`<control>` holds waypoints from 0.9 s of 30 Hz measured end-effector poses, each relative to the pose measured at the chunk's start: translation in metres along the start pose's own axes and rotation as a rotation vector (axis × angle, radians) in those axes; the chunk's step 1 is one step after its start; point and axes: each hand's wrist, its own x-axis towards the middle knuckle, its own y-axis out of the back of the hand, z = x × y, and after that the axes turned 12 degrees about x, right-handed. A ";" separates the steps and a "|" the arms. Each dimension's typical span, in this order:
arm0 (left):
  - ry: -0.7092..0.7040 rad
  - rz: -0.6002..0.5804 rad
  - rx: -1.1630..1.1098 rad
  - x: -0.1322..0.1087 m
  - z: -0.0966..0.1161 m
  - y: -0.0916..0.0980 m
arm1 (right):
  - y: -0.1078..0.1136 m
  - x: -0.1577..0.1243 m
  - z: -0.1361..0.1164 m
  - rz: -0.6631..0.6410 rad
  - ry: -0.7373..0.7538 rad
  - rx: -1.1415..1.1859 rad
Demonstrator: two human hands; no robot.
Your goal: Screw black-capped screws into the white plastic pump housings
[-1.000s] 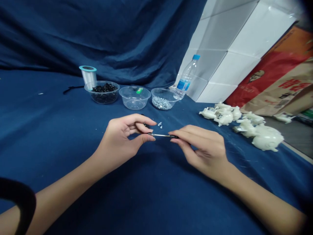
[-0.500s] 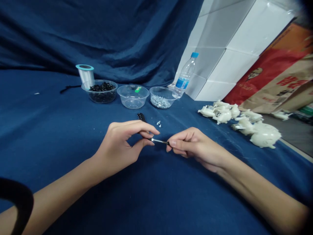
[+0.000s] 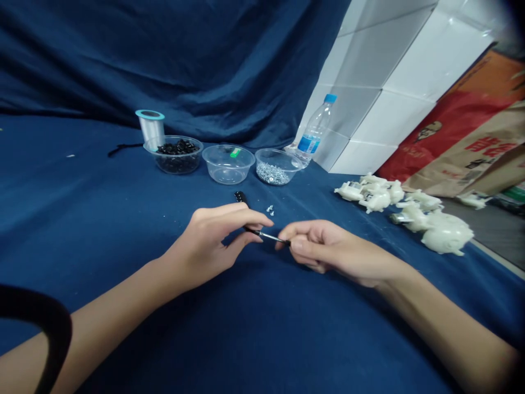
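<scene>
Metal shaft (image 3: 266,236) pinched in grip of left hand (image 3: 205,243) and right hand (image 3: 324,249), loose screws (image 3: 269,208) just beyond, plastic bowls (image 3: 228,164) behind

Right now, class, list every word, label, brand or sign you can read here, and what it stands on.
No words can be quoted.
Paper bag: red characters, too blurred to read; a portrait logo like KFC's.
Plastic bottle: blue label, too small to read.
</scene>
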 end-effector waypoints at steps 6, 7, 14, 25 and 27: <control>0.140 0.068 -0.070 0.002 0.001 -0.001 | -0.008 -0.003 0.001 0.266 0.396 -0.434; 0.172 0.076 -0.092 0.001 0.002 -0.002 | -0.009 -0.003 0.003 0.294 0.469 -0.520; 0.313 0.097 -0.138 -0.001 0.008 -0.007 | -0.014 -0.004 0.003 0.343 0.529 -0.640; 0.162 0.067 0.011 0.000 0.016 -0.003 | -0.005 -0.002 0.001 0.053 0.024 0.224; 0.142 0.070 0.012 0.000 0.017 -0.002 | -0.004 0.000 0.004 0.003 -0.028 0.324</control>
